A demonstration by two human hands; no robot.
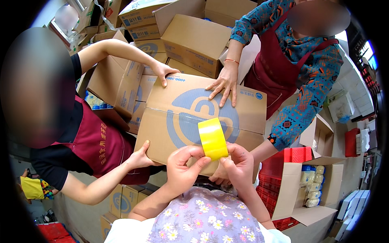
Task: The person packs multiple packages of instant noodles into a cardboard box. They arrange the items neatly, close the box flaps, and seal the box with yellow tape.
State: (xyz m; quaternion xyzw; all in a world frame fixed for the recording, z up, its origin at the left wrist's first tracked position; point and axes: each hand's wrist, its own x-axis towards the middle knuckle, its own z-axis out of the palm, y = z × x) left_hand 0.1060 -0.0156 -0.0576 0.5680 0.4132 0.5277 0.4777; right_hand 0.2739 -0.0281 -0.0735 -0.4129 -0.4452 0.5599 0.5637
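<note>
Between my two hands I hold a roll of yellow packing tape (pixel 212 139). My left hand (pixel 185 165) pinches its left edge with thumb and forefinger. On the other edge, my right hand (pixel 238 164) grips with thumb and bent fingers. Behind the roll lies a large cardboard carton (pixel 156 124) with a blue-grey printed emblem, its top flaps meeting along a middle seam. Clear tape shows on part of that seam. A co-worker's hands (pixel 142 156) hold the carton's left side. Another co-worker's hand (pixel 225 83) presses flat on its top, the other hand being at the near right edge.
Open cartons (pixel 194 39) stand behind, stacked on closed ones. To the right, an open carton (pixel 328 182) with packaged goods rests by red plastic crates (pixel 270 179). More cartons (pixel 124 199) sit on the floor at lower left. A small person in yellow (pixel 32 188) is at far left.
</note>
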